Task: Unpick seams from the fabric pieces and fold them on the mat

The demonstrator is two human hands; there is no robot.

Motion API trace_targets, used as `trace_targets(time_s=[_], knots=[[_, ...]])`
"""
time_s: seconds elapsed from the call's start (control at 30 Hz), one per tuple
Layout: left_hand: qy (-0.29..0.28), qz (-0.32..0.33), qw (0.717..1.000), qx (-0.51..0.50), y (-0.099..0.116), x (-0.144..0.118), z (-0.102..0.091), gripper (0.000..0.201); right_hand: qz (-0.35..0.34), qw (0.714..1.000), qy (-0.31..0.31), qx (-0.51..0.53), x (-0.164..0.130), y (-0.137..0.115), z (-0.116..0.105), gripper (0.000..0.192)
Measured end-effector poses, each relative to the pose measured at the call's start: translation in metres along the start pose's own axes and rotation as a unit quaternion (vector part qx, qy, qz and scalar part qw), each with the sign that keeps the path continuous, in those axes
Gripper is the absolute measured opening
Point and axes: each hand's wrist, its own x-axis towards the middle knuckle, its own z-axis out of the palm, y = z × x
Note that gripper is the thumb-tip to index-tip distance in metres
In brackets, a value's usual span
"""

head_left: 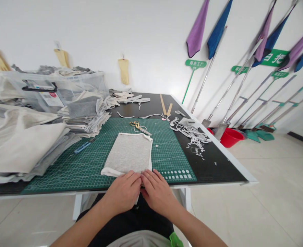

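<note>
A light grey fabric piece (131,152) with white curled edges lies flat on the green cutting mat (167,147). At its near right corner, by the table's front edge, my left hand (124,190) and my right hand (158,192) meet with fingers bent and closed on the fabric. The fingertips touch, and what lies between them is mostly hidden. A small pale bit shows below my left fingers. Just beyond the fabric rest gold-handled scissors (140,127), partly open. To the left lies a blue utility knife (82,147).
Stacked grey and cream fabric (25,137) covers the left side, with a clear plastic bin (82,82) behind. Fabric scraps (190,130) and wooden strips (163,104) lie on the right. Mops, cloths and a red bucket (231,137) stand along the wall.
</note>
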Motion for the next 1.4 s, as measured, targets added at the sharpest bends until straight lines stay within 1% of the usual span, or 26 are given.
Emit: trace_targets(time_s=[0.07, 0.17, 0.33, 0.47, 0.6, 0.67, 0.77, 0.87, 0.93, 1.0, 1.07, 1.13, 1.2, 1.23, 1.3, 1.4], knots=[[0.004, -0.018, 1.0, 0.021, -0.004, -0.005, -0.006, 0.022, -0.003, 1.0, -0.003, -0.002, 0.003, 0.001, 0.004, 0.025], [-0.004, -0.06, 0.996, 0.065, -0.022, -0.013, -0.014, 0.023, -0.01, 1.0, -0.011, 0.005, 0.008, 0.002, 0.002, 0.014], [-0.018, -0.094, 0.99, 0.106, -0.057, -0.029, -0.024, 0.018, -0.001, 1.0, -0.009, 0.001, 0.01, 0.005, -0.004, 0.011], [-0.012, -0.109, 0.988, 0.108, -0.071, -0.038, -0.026, 0.017, 0.01, 1.0, -0.002, -0.005, 0.008, 0.014, -0.004, 0.009], [0.013, -0.086, 0.991, 0.104, -0.071, -0.045, -0.017, 0.019, 0.022, 1.0, -0.006, -0.013, 0.006, 0.022, -0.007, 0.01], [0.043, -0.084, 0.988, 0.123, -0.069, -0.047, -0.009, 0.02, 0.021, 1.0, -0.011, -0.015, 0.006, 0.023, -0.009, 0.011], [0.093, -0.104, 0.978, 0.156, -0.066, -0.051, 0.001, 0.018, 0.028, 0.999, -0.019, -0.021, 0.006, 0.022, -0.01, 0.01], [0.096, -0.129, 0.973, 0.166, -0.064, -0.054, 0.004, 0.011, 0.04, 0.999, -0.018, -0.026, 0.007, 0.02, -0.009, 0.008], [0.084, -0.151, 0.969, 0.175, -0.062, -0.055, 0.004, 0.012, 0.044, 0.999, -0.015, -0.027, 0.007, 0.02, -0.007, 0.008], [0.098, -0.175, 0.963, 0.181, -0.059, -0.056, 0.004, 0.014, 0.043, 0.999, -0.014, -0.024, 0.006, 0.02, -0.006, 0.008], [0.139, -0.186, 0.959, 0.162, -0.056, -0.057, 0.007, 0.014, 0.044, 0.999, -0.015, -0.023, 0.005, 0.021, -0.005, 0.009], [0.191, -0.175, 0.959, 0.112, -0.053, -0.058, 0.01, 0.015, 0.047, 0.998, -0.016, -0.024, 0.005, 0.021, -0.004, 0.01], [0.214, -0.155, 0.963, 0.05, -0.052, -0.06, 0.013, 0.013, 0.051, 0.998, -0.017, -0.026, 0.004, 0.021, -0.004, 0.012], [0.212, -0.148, 0.966, 0.023, -0.053, -0.061, 0.013, 0.01, 0.051, 0.998, -0.019, -0.027, 0.004, 0.021, -0.004, 0.012], [0.177, -0.136, 0.974, -0.018, -0.054, -0.064, 0.009, 0.006, 0.049, 0.998, -0.018, -0.026, 0.004, 0.021, -0.004, 0.013], [0.105, -0.105, 0.988, -0.04, -0.056, -0.069, -0.002, 0.017, 0.047, 0.998, -0.017, -0.024, 0.005, 0.021, -0.005, 0.013]])
